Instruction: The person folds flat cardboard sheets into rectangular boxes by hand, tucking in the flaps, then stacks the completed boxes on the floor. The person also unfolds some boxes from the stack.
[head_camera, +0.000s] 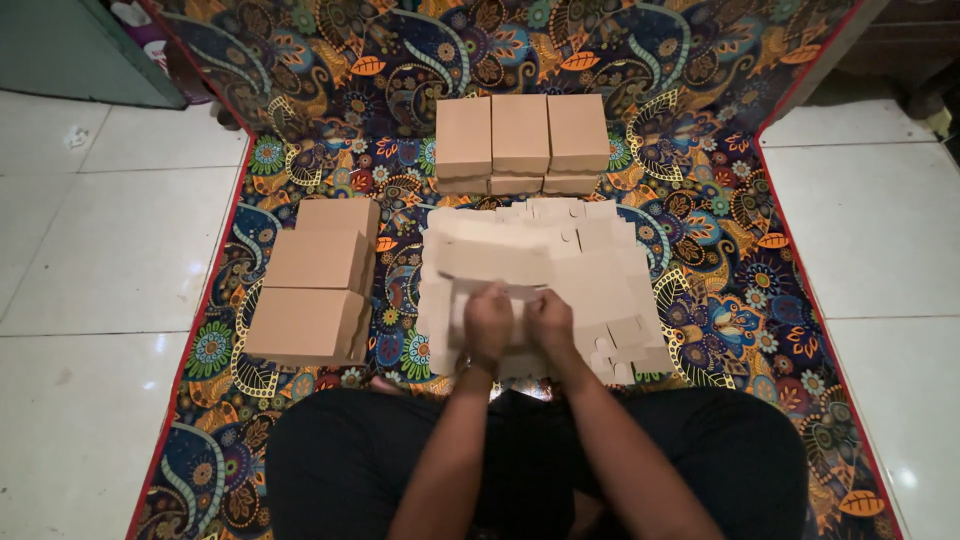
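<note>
A flat cardboard blank (490, 262) is gripped together by the left hand (487, 322) and the right hand (551, 320), side by side, on the pile of blanks (600, 270). Folded boxes (520, 135) are stacked far, more boxes (315, 280) left, on the patterned mat (700, 80).

Brown folded boxes (521, 135) ahead, box stack (315, 285) left, flat blanks (590, 270) ctr.
</note>
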